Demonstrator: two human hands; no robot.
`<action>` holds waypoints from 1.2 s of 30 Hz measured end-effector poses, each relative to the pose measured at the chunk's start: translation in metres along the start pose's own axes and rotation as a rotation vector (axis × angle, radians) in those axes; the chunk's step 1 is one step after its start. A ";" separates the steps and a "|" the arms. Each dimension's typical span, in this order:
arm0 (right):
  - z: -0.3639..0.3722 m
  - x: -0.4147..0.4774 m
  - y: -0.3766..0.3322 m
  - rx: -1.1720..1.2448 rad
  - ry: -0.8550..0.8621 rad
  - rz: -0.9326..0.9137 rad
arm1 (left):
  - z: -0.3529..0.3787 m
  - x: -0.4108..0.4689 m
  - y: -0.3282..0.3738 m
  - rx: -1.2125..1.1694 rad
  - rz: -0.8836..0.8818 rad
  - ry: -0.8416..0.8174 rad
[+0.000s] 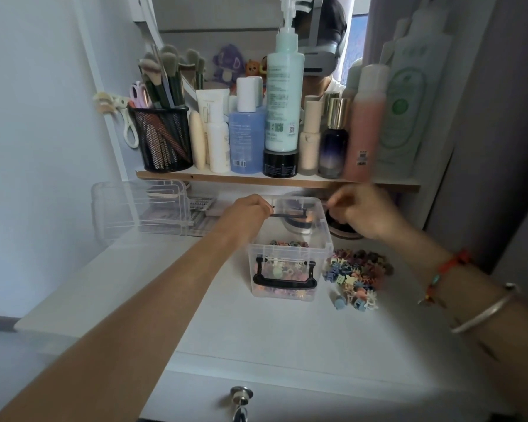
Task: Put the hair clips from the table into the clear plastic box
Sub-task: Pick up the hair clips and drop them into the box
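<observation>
The clear plastic box (pixel 287 295) stands open in the middle of the white table, with a black handle on its near wall and several small hair clips inside. A pile of coloured hair clips (pixel 358 274) lies on the table just right of the box. My left hand (pixel 249 213) reaches over the box's far left corner, its fingers closed on a black handle bar (pixel 288 214) at the far wall. My right hand (pixel 363 211) is at the far right corner with its fingers curled. It is blurred, so what it holds is unclear.
The clear lid (pixel 141 208) lies at the back left of the table. A low shelf (pixel 256 178) just above the hands carries bottles and a black mesh brush cup (pixel 162 138). A dark round jar (pixel 345 231) sits behind the right hand. A drawer knob (pixel 241 394) is at the front.
</observation>
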State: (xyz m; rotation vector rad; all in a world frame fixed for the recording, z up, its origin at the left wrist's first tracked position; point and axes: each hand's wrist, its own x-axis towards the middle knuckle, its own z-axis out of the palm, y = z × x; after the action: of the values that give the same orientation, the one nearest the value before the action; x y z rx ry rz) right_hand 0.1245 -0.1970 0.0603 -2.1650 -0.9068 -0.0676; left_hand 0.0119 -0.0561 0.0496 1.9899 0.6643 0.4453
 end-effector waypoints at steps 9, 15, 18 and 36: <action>0.021 0.000 0.028 -0.251 -0.319 0.009 | 0.000 -0.001 0.001 -0.017 -0.009 -0.002; 0.008 0.005 0.013 0.035 0.019 0.034 | 0.000 0.000 0.001 -0.018 -0.002 -0.001; -0.010 0.003 -0.010 0.466 -0.024 -0.016 | 0.000 0.002 0.000 -0.010 -0.005 -0.002; -0.001 0.002 0.018 -0.051 -0.040 -0.017 | 0.000 0.000 0.000 -0.007 -0.009 -0.013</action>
State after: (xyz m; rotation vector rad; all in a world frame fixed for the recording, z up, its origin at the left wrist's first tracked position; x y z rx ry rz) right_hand 0.1378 -0.2047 0.0499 -2.2134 -0.9553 -0.0566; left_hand 0.0119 -0.0556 0.0496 1.9809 0.6626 0.4281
